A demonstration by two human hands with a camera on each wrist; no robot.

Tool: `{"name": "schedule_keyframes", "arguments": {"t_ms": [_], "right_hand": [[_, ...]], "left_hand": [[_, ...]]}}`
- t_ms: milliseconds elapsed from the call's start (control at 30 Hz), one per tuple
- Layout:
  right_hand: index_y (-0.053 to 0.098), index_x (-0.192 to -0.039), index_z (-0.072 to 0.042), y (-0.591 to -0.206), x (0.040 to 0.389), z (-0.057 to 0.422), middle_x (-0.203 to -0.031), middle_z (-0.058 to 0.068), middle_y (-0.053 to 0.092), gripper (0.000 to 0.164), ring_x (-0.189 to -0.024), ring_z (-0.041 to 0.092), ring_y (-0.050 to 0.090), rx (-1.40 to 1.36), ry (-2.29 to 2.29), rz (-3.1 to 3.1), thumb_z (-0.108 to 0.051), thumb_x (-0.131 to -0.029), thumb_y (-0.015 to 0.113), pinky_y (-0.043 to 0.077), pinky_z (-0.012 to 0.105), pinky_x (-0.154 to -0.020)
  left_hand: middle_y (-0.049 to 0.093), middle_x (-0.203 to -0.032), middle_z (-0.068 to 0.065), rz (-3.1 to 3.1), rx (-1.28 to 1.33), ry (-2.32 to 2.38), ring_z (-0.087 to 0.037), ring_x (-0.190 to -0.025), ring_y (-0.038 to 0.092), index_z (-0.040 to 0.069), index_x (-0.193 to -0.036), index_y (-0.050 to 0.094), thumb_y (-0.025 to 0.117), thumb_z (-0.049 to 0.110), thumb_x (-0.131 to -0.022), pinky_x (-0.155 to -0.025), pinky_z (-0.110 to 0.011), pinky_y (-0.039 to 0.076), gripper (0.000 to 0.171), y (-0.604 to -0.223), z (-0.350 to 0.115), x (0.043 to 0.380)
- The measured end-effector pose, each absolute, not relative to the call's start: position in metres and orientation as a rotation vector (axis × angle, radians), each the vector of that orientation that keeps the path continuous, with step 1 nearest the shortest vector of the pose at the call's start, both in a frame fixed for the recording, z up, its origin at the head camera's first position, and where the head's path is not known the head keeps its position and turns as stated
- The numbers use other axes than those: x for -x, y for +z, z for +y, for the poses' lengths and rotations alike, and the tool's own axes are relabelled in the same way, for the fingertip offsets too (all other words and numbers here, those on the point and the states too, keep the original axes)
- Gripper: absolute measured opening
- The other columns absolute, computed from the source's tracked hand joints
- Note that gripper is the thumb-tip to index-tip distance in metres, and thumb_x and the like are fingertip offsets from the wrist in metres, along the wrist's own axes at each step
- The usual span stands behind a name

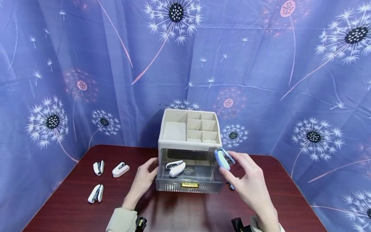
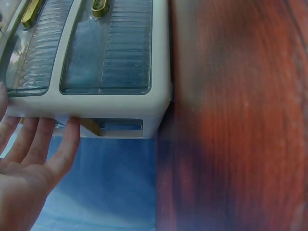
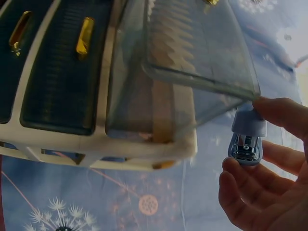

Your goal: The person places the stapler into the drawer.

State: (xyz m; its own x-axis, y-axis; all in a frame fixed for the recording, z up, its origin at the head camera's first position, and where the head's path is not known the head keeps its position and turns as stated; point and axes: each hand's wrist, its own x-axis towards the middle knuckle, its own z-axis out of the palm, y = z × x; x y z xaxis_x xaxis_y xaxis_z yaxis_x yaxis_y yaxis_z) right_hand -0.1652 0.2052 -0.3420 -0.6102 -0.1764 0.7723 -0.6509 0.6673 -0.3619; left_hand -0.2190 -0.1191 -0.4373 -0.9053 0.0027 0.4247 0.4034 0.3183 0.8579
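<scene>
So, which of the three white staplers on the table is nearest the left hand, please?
The rightmost stapler, closest to the left hand; the other two lie farther left.

The counter point(image 1: 185, 214) is dark red-brown and a bit shiny, with thin lines like wood and round corners at the back. A cream box with see-through drawers point(image 1: 188, 146) stands on it, near the middle. On the left lie three little white staplers, all apart: one at the back point(image 1: 99, 168), one just right of it point(image 1: 120, 169), and one closer to the front point(image 1: 96, 193). Right of the box sits a small blue thing point(image 1: 231, 186), mostly hidden.
</scene>
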Motion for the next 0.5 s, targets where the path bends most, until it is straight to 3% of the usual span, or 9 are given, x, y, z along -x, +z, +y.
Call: {"name": "schedule_keyframes", "arguments": {"t_ms": [200,500], "right_hand": [[0.065,-0.123,-0.011,-0.333,0.168,0.196,-0.110,-0.003,0.064,0.050,-0.095,0.011,0.058,-0.766,0.798,-2.227,-0.017,-0.077,0.083,0.043,0.023,-0.081],[0.064,-0.122,-0.009,-0.317,0.181,0.179,-0.109,-0.001,0.064,0.045,-0.082,0.008,0.057,-1.014,0.587,-2.353,-0.022,-0.082,0.079,0.049,0.027,-0.068]], "left_hand": [[0.070,-0.105,-0.012,-2.232,0.341,-1.584,-0.017,-0.095,0.063,0.000,-0.115,0.066,0.067,-0.003,-0.089,-0.083,-0.028,0.051,0.026,-0.453,-0.120,0.229],[0.070,-0.107,-0.005,-2.224,0.339,-1.625,-0.016,-0.098,0.063,0.008,-0.117,0.067,0.069,0.004,-0.090,-0.085,-0.029,0.050,0.028,-0.473,-0.125,0.241]]}}
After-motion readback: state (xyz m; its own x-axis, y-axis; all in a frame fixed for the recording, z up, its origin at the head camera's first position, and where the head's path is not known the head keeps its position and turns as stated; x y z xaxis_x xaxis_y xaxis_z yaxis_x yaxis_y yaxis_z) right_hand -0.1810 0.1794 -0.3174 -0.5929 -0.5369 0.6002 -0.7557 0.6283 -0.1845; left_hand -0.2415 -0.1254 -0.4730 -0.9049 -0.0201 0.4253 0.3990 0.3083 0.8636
